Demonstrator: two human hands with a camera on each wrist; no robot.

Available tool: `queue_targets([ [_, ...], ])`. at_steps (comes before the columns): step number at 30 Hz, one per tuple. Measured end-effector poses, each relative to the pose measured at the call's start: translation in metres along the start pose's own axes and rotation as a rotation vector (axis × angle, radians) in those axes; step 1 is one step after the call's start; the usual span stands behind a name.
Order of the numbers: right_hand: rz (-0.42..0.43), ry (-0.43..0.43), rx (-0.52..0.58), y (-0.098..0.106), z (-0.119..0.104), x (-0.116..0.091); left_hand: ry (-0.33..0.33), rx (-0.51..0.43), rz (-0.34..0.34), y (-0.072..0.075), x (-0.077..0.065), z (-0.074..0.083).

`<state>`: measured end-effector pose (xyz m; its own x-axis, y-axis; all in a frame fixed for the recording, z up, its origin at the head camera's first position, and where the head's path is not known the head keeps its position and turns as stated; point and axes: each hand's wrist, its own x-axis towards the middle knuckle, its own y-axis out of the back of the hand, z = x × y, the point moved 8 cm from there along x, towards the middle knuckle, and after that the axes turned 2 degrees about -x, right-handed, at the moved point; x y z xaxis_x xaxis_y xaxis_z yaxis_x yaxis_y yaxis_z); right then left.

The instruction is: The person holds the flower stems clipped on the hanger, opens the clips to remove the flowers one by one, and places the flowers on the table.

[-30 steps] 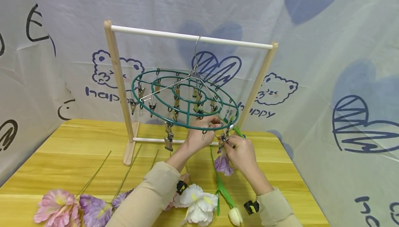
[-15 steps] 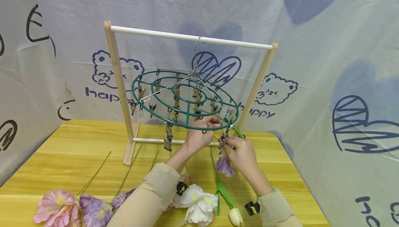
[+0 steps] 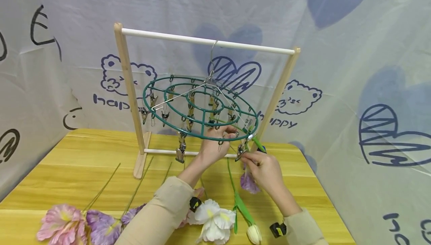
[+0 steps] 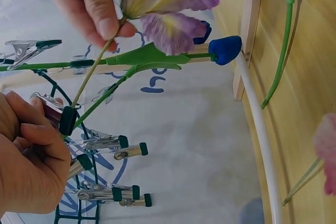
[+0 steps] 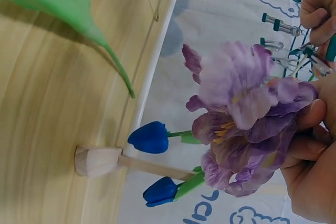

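In the left wrist view my left hand (image 4: pixel 31 166) pinches a metal clip (image 4: pixel 55 113) with dark green tips. The clip belongs to the green round drying rack (image 3: pixel 203 125). My right hand (image 3: pixel 266 170) pinches the thin stem (image 4: pixel 90 72) of a purple artificial flower (image 5: pixel 241 114), just by its head. The stem's far end meets the clip's tips; whether it lies between them I cannot tell. Just beyond hang blue tulips (image 5: pixel 149 137) on green stems. In the head view the rack's ring partly covers my left hand (image 3: pixel 215 147).
A wooden stand (image 3: pixel 126 73) with a white top bar (image 3: pixel 168 36) bears the rack. Several other clips (image 3: pixel 180 151) dangle from it. On the table (image 3: pixel 84 151) lie a pink flower (image 3: pixel 62 224), a purple flower (image 3: pixel 103 226), a white flower (image 3: pixel 215 219) and a white tulip (image 3: pixel 254 233).
My right hand has shifted slightly right and down, taking the purple flower with it. My left hand stays nearly in place at the clip.
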<state>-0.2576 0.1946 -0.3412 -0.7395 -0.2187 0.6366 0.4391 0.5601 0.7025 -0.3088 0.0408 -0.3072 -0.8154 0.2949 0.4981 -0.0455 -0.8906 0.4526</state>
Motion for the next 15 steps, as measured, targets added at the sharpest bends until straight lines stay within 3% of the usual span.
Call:
queue_targets([
  [5, -0.005, -0.023, -0.029, 0.002, 0.009, -0.006, -0.271, 0.097, 0.077, 0.005, -0.004, 0.014],
  [7, -0.009, -0.027, -0.042, 0.003, 0.011, -0.008, -0.338, 0.116, 0.102, 0.006, -0.006, 0.017],
  [11, -0.021, -0.041, -0.051, 0.005, 0.015, -0.013, -0.345, 0.114, 0.096, 0.006, -0.006, 0.015],
  [15, -0.037, -0.062, -0.056, 0.007, 0.020, -0.018, -0.280, 0.083, -0.009, 0.002, -0.004, 0.012],
])
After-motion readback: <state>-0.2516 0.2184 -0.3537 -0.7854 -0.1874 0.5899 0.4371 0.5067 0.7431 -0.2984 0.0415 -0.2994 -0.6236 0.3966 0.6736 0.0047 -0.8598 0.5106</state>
